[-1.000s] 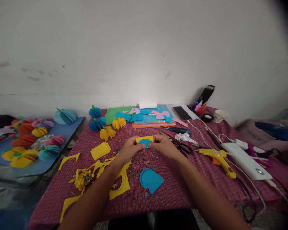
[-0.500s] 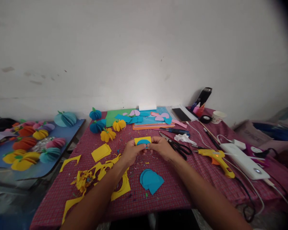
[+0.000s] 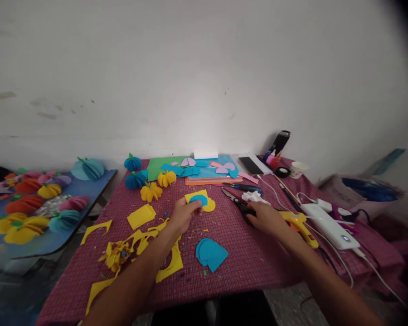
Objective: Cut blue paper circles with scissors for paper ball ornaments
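Observation:
Pinched in my left hand [image 3: 187,213] are a yellow paper piece [image 3: 192,194] and a blue paper circle [image 3: 199,199] laid over it. Yellow paper circles [image 3: 209,205] lie on the table just right of those fingers. My right hand [image 3: 263,216] is on the black handles of the scissors [image 3: 236,199], whose blades point up and left; the fingers are partly hidden. Blue paper cutouts [image 3: 211,253] lie in front of me, between my forearms. A stack of yellow paper [image 3: 141,216] and yellow scraps [image 3: 170,262] are spread left of my left hand.
Finished paper pumpkins [image 3: 151,192] stand at the back left, more on a blue table [image 3: 98,190]. Beyond my right hand lie a yellow glue gun [image 3: 304,228], a white power bank [image 3: 329,226] with cables, a crumpled white tissue [image 3: 255,197], a phone [image 3: 250,165] and a paper cup [image 3: 298,169].
My right hand has left the paper and moved right onto the scissors. My left hand keeps the blue and yellow paper. Yellow circles now show on the table beside it.

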Demonstrator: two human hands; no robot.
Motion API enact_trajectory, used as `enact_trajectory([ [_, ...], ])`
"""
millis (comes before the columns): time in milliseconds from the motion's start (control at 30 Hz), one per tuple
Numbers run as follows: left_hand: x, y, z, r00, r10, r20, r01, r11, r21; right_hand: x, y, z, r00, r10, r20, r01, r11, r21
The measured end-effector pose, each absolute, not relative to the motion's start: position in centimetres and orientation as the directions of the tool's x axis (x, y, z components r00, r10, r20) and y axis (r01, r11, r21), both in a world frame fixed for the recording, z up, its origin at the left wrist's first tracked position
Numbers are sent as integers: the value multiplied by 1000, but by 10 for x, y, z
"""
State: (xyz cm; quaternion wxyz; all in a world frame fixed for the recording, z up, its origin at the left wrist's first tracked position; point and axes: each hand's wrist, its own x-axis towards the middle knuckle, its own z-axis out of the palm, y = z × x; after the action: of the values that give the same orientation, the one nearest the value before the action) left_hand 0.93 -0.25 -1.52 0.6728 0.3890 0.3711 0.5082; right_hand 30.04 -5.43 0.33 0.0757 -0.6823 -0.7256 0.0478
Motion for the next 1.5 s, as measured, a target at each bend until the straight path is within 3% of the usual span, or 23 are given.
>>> enact_trajectory([
  [133, 9, -3, -14, 224, 970, -92, -422, 181, 888, 292, -64, -3, -41, 997, 73, 997, 45, -65],
  [267, 9, -3, -11, 185, 978, -99, -460, 176, 870, 286, -56, 5, 5, 1000, 14, 996, -4, -89],
  [333, 8, -2, -9, 174, 980, -100, -488, 174, 855, 290, -54, 10, 36, 999, -3, 979, -35, -199],
  [400, 8, -2, -7, 162, 981, -103, -515, 174, 839, 295, -55, 15, 63, 998, -29, 891, -70, -448],
  [467, 7, -2, -5, 150, 982, -114, -535, 178, 826, 297, -61, 18, 57, 996, -64, 623, -85, -777],
  [533, 7, -2, -3, 143, 982, -121, -558, 181, 810, 292, -68, 18, -2, 997, -78, 208, -76, -975],
  [633, 6, -3, -2, 135, 984, -114, -600, 173, 781, 273, -75, 14, -113, 989, -91, -276, -119, -954],
  [767, 2, -1, 2, 95, 992, -79, -627, 122, 770, 237, -70, 7, -244, 960, -140, -533, -253, -808],
  [867, -3, 2, 7, 42, 997, -64, -650, 76, 756, 211, -57, 9, -291, 951, -99, -579, -258, -773],
  [967, -9, 7, 12, -13, 998, -60, -691, 34, 722, 185, -41, 14, -306, 950, -63, -536, -227, -813],
  [1133, -17, 13, 16, -68, 996, -54, -733, -13, 680, 146, -19, 18, -248, 967, 56, -366, -40, -930],
  [1367, -24, 17, 20, -124, 990, -61, -768, -57, 638, 128, -12, 3, -224, 960, 170, -336, 87, -938],
  [1500, -26, 18, 23, -154, 987, -52, -771, -87, 630, 129, -20, -4, -243, 957, 158, -340, 68, -938],
])
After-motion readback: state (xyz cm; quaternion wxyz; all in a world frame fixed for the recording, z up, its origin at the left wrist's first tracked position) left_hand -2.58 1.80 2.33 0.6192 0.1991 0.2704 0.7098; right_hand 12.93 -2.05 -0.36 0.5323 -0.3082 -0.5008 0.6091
